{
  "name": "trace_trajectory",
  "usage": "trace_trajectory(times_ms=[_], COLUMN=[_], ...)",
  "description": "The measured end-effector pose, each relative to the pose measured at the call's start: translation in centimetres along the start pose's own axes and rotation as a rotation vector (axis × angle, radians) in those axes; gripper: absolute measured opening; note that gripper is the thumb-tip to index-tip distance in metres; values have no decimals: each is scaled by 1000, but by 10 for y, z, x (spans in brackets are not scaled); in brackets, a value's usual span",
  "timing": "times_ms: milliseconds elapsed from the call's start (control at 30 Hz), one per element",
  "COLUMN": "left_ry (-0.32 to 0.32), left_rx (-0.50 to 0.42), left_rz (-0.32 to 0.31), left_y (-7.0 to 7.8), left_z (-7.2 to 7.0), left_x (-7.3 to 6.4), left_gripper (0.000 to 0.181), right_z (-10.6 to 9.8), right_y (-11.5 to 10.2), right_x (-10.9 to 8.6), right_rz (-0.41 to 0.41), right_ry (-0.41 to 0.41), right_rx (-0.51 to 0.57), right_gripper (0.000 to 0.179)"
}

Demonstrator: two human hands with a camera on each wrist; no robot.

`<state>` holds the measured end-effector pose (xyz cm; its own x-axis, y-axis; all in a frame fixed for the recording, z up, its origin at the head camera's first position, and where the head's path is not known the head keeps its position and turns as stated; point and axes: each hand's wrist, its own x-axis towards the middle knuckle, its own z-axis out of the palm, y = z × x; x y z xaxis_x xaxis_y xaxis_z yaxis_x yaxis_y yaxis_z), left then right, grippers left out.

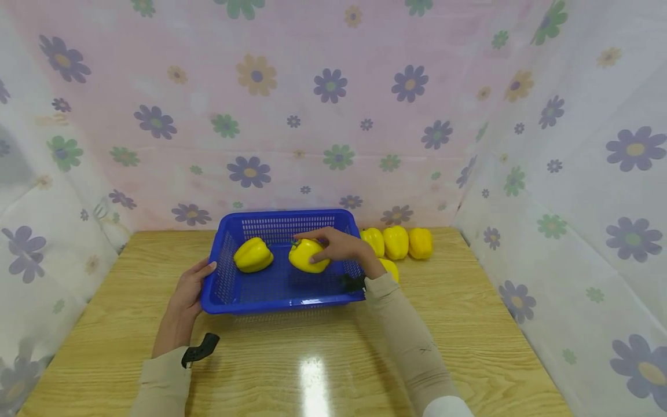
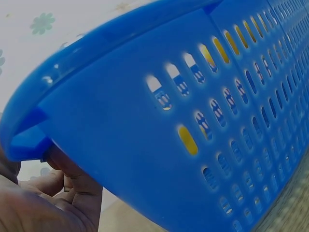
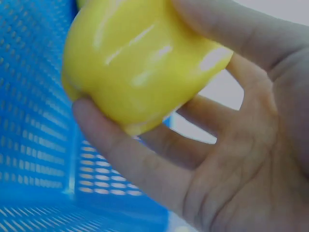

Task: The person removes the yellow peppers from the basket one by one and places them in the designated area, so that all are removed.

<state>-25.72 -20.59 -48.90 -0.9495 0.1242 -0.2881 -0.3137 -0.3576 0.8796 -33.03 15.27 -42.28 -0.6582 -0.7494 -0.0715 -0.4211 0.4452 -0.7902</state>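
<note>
A blue perforated plastic basket [image 1: 307, 303] stands on the wooden table. My left hand [image 1: 186, 294] holds its left side; in the left wrist view that hand [image 2: 58, 200] has its fingers curled under the basket's rim [image 2: 63, 72]. Over the basket's interior, my right hand [image 1: 340, 243] grips a yellow bell pepper [image 1: 303, 256]. The right wrist view shows the thumb and fingers of this hand [image 3: 241, 145] around the glossy pepper [image 3: 135, 63]. Another yellow bell pepper [image 1: 253, 256] lies inside the basket, toward its left end.
Several yellow bell peppers [image 1: 396, 242] sit on the table just right of the basket, partly behind my right arm. Wooden table surface [image 1: 458, 313] extends right and in front. A flowered sheet [image 1: 312, 133] rises behind the table and along both sides.
</note>
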Motion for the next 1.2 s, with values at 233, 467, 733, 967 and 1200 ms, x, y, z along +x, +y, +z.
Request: trace_trajectory(times_ms=[233,467,733,967,1200], left_ry=[-9,-3,-1,7,0], left_rx=[26,34,33,49,33], left_rz=[16,12,8,-8,6], left_y=[-1,-2,-2,-2,-2], left_z=[-1,-2,-1,-1,-1], left_x=[-1,-1,0,1,0], left_gripper=[73,72,73,74,73], right_z=[2,18,30,49,61], right_y=[-7,0,19,46,76], right_x=[-31,-59,-104,-154,-197], right_rz=[13,51,-76,-151,-198], right_ry=[181,397,565,529,490], right_rx=[50,310,580,711,796], right_gripper=[64,70,68,67,59])
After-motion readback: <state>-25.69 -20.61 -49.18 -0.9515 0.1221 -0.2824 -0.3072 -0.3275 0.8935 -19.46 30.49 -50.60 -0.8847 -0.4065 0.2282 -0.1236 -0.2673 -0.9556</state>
